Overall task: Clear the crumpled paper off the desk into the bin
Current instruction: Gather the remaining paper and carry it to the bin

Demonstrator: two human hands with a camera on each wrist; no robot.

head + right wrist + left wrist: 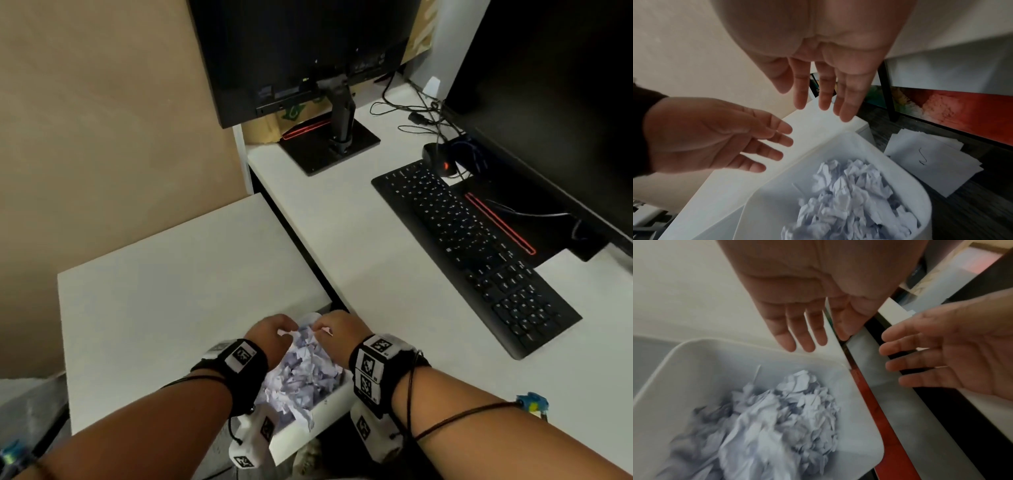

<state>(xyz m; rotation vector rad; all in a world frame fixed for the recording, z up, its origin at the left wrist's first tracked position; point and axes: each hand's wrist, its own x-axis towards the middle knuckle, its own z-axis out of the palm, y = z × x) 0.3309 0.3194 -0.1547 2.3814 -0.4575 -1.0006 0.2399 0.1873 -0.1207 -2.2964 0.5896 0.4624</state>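
Crumpled white paper (851, 194) heaped in bin (920, 199)

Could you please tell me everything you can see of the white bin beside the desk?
The bin is a white, smooth, plastic-looking tub with rounded corners and a thin rim. It stands upright, lower than the desktop, close against a white cabinet. Crumpled paper lies piled inside. Both open hands hover above it without touching. Flat sheets lie on the floor beside it.

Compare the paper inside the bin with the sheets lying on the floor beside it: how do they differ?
The crumpled paper is balled up and heaped inside the white bin; the flat sheets lie unfolded in a loose stack on the dark floor, the top one bearing a pen mark. Both are white.
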